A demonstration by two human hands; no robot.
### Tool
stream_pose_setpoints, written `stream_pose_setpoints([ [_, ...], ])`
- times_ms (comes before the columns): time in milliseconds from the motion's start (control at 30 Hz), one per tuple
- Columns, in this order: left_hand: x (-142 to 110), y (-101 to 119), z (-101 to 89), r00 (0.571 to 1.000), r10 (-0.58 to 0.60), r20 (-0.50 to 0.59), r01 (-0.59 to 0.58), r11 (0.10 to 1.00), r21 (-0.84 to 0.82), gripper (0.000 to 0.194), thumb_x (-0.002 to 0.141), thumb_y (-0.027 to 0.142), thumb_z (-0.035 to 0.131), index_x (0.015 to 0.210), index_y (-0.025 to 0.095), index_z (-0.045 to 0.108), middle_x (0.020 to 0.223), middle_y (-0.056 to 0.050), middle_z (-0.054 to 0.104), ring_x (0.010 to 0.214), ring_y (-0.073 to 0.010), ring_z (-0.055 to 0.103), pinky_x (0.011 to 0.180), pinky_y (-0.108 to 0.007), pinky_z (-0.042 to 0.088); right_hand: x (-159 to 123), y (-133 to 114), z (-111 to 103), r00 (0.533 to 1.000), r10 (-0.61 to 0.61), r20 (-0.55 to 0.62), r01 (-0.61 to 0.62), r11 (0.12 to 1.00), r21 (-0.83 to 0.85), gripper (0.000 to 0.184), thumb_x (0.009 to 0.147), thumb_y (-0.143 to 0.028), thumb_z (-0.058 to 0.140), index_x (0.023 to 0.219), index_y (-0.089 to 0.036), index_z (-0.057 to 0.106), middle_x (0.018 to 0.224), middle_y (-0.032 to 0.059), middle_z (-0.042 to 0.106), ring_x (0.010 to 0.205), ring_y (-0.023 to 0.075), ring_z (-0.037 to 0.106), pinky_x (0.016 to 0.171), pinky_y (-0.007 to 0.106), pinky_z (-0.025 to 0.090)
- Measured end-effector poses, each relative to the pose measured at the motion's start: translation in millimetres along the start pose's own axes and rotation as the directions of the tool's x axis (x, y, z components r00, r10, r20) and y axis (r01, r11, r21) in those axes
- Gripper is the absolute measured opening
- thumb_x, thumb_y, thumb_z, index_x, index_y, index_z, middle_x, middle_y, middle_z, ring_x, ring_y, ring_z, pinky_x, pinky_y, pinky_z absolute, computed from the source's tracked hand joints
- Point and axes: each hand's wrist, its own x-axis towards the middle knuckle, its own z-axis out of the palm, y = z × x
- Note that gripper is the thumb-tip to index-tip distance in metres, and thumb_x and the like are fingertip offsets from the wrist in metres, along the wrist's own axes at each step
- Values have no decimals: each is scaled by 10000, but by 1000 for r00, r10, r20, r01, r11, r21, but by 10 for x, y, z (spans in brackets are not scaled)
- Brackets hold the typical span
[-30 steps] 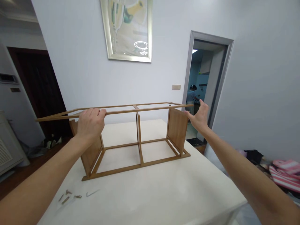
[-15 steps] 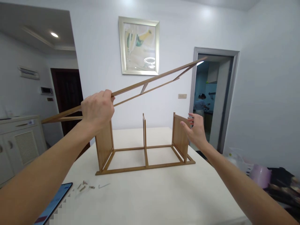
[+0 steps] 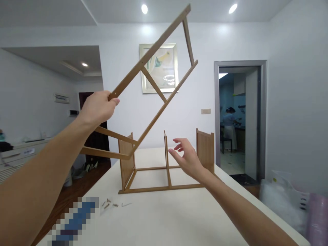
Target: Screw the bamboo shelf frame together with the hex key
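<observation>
My left hand grips one long rail of a wooden side frame, a ladder-like piece with crossbars held tilted in the air, its far end raised to the upper right. On the table lies a matching frame with upright wooden panels standing on it: a left panel, a thin middle panel seen edge-on and a right panel. My right hand hovers between the middle and right panels, fingers apart and slightly curled, holding nothing.
Several screws and an L-shaped hex key lie on the white table. A pixelated dark-blue object is at the near left. Plastic wrap stands right of the table. A person is beyond the doorway.
The held frame has turned so its open ladder shape faces me, with its far end higher. My right hand has moved left from the right panel. The view has tilted upward.
</observation>
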Motion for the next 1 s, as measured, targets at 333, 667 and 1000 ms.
stream_pose_setpoints([
  [333,-541,-154,687,843,-208,496,537,288,-793,149,832,141,553,702,153,481,578,34,448,449,-59,397,435,-184,337,-136,-840,268,956,-252,148,277,943,-185,384,907,-438,517,1193,-181,502,1099,124,598,999,258,556,822,420,495],
  [667,-1326,441,1554,739,-277,613,506,-372,-778,190,856,100,512,712,197,433,573,42,475,494,-70,467,534,-191,435,-108,-554,508,952,-34,306,262,612,-746,275,757,-14,466,986,-87,599,881,160,615,829,283,552,722,428,483],
  [1000,-1462,522,1611,764,-6,645,631,-202,-749,135,833,212,629,719,152,588,816,-103,657,834,-194,645,829,-365,518,-162,4,64,936,-204,286,351,551,-757,254,869,-48,385,1048,-121,550,773,95,601,738,243,510,802,392,367],
])
